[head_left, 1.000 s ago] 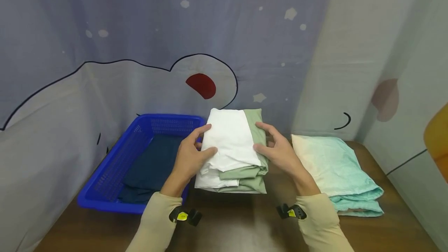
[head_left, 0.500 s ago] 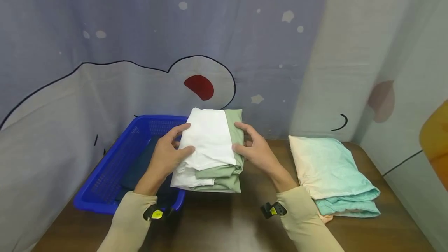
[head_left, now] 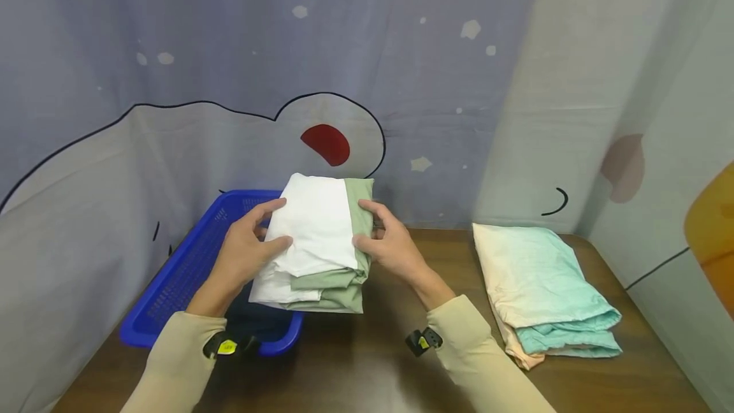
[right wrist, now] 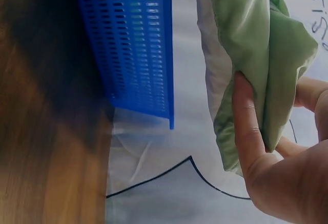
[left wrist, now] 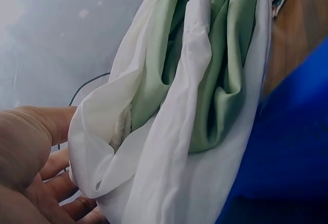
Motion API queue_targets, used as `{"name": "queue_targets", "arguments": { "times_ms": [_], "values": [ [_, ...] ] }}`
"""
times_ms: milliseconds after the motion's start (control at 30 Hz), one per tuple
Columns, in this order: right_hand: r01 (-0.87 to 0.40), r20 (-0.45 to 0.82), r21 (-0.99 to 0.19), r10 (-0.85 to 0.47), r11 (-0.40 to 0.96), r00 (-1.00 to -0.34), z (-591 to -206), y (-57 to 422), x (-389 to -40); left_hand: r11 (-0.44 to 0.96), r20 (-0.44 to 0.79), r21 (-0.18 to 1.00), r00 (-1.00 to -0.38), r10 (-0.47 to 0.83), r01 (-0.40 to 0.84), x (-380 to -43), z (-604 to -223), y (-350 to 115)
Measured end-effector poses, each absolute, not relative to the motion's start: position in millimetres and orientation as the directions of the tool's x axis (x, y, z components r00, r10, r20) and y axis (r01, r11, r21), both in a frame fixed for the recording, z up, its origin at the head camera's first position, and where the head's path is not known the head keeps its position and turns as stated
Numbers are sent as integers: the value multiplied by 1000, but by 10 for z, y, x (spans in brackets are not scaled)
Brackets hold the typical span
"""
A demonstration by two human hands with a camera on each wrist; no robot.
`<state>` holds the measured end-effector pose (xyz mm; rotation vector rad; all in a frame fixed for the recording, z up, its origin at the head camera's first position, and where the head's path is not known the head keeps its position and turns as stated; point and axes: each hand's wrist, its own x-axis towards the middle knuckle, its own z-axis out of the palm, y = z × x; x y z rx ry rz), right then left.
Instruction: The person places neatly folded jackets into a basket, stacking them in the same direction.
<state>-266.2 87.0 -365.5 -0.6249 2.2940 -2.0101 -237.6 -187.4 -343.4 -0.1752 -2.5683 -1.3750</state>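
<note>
A folded white-and-green cloth [head_left: 318, 228] is held up between both hands, partly over the blue basket. My left hand [head_left: 243, 253] grips its left side, thumb on top and other fingers at the side. On the green side, my right hand [head_left: 392, 246] grips it the same way. The left wrist view shows the loose layers of the folded cloth [left wrist: 169, 131] beside the fingers. In the right wrist view a finger lies along the green cloth [right wrist: 246, 44], which is apart from the basket wall [right wrist: 136, 44]. Dark navy cloth [head_left: 260, 322] lies in the basket, mostly hidden.
The blue plastic basket [head_left: 281, 344] stands at the left of the wooden table [head_left: 355, 368]. A folded cream-and-turquoise cloth [head_left: 545, 279] lies at the right. A printed curtain [head_left: 424, 81] hangs behind the table.
Both hands have carried the folded white-and-green cloth leftward, from beside the basket to partly over it. It now covers more of the basket. The cream-and-turquoise cloth stays in place.
</note>
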Motion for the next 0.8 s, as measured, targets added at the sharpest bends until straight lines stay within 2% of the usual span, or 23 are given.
{"name": "queue_targets", "arguments": {
  "times_ms": [800],
  "values": [
    [-267, 178, -943, -374, 200, -910, -3701, 201, -2771, 616, 174, 779, -984, -32, 117, -2385, -3517, -2535]
  ]
}}
